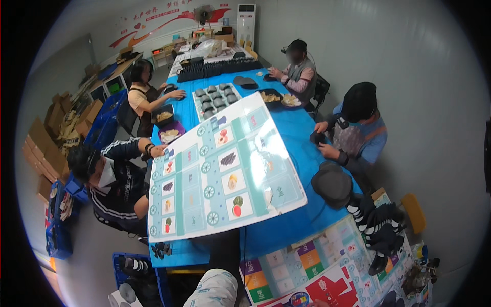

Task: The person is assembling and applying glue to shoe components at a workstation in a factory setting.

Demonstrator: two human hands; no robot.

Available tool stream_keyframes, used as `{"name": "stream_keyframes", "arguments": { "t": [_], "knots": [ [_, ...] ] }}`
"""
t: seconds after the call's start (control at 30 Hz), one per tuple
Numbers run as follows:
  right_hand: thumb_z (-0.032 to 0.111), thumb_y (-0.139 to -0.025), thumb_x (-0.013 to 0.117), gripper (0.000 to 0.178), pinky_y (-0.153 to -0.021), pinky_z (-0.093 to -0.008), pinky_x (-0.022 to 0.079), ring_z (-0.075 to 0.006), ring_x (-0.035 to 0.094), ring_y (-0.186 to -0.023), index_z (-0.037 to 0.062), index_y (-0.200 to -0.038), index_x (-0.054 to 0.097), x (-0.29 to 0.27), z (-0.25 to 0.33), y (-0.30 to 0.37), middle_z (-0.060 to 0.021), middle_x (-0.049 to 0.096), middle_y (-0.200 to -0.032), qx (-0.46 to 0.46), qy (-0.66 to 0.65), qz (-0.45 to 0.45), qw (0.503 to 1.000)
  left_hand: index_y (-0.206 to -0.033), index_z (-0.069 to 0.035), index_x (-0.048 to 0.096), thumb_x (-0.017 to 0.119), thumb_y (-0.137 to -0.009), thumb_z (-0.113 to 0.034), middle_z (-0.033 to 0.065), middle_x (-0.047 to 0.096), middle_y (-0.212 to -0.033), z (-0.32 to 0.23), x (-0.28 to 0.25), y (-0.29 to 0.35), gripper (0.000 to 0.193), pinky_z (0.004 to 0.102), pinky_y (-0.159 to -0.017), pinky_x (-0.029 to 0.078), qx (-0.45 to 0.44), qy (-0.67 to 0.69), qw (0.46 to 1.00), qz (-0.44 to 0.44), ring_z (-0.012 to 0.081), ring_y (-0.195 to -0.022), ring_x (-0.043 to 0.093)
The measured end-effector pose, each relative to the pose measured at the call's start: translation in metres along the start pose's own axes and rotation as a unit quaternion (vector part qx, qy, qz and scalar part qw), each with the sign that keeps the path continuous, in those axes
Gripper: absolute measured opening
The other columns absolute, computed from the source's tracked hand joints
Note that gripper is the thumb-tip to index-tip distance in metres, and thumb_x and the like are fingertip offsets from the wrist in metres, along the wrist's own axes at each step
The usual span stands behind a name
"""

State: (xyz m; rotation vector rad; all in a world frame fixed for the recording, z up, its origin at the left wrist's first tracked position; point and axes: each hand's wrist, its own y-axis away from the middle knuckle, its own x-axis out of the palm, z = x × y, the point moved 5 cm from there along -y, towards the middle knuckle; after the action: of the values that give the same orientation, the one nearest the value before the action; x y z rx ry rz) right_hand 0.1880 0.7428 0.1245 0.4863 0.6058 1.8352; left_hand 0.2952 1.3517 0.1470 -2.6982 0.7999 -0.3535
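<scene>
A large laminated board (220, 179) with fruit pictures and teal cart drawings stands tilted over the blue table. A seated person at the left has a hand (158, 150) at its left edge. From the lower edge a white patterned sleeve or cloth (212, 289) comes in, with something dark (224, 250) running up under the board. My left hand does not show. A sliver of my right hand (319, 303) appears at the lower edge, at a red and white printed sheet (332, 284); its fingers are mostly cut off.
On the blue tablecloth (286, 235) lie a tray of grey domed pieces (215, 100) and a dark cap (331, 184). Several people sit along both sides. Dark bundled pieces (378, 225) rest at the right on more printed sheets. A blue crate (161, 279) stands below the table edge.
</scene>
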Motion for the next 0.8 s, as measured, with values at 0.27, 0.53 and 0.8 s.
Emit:
{"name": "stream_keyframes", "arguments": {
  "t": [0.27,0.53,0.8],
  "knots": [
    [0.008,-0.099,0.059,0.027,-0.074,-0.0312,0.057,-0.0220,0.070,-0.088,0.0005,-0.124,0.060,0.011,0.016,0.031,-0.0124,0.069,-0.108,-0.026,-0.085,0.013,0.996,-0.158,-0.019,0.032,0.050,-0.104,-0.035,0.0100,0.040,-0.158,-0.079,-0.008,0.198,0.059,0.0580,-0.102,0.046,-0.178,0.207,0.961,0.045,0.0365,-0.140,0.043],
    [0.006,-0.101,0.058,0.024,-0.088,-0.0323,0.055,-0.0196,0.068,-0.104,-0.0014,-0.124,0.060,0.005,0.048,0.148,-0.0102,0.069,-0.114,-0.085,-0.112,0.137,0.981,-0.133,0.007,0.053,0.042,-0.111,-0.031,0.0213,0.060,-0.134,-0.120,-0.135,0.174,0.045,0.0389,-0.098,0.053,-0.094,0.389,0.901,-0.166,0.0281,-0.119,0.061],
    [0.040,-0.107,0.045,0.050,-0.093,-0.0404,0.054,-0.0289,0.064,-0.118,-0.0014,-0.136,0.051,-0.125,-0.036,0.271,-0.0160,0.063,-0.129,-0.101,-0.184,-0.006,0.978,-0.134,0.004,0.053,0.053,-0.106,-0.010,0.0135,0.064,-0.133,-0.292,-0.069,0.439,0.032,0.0404,-0.106,0.049,-0.261,0.238,0.935,0.040,0.0214,-0.121,0.062]
  ]
}}
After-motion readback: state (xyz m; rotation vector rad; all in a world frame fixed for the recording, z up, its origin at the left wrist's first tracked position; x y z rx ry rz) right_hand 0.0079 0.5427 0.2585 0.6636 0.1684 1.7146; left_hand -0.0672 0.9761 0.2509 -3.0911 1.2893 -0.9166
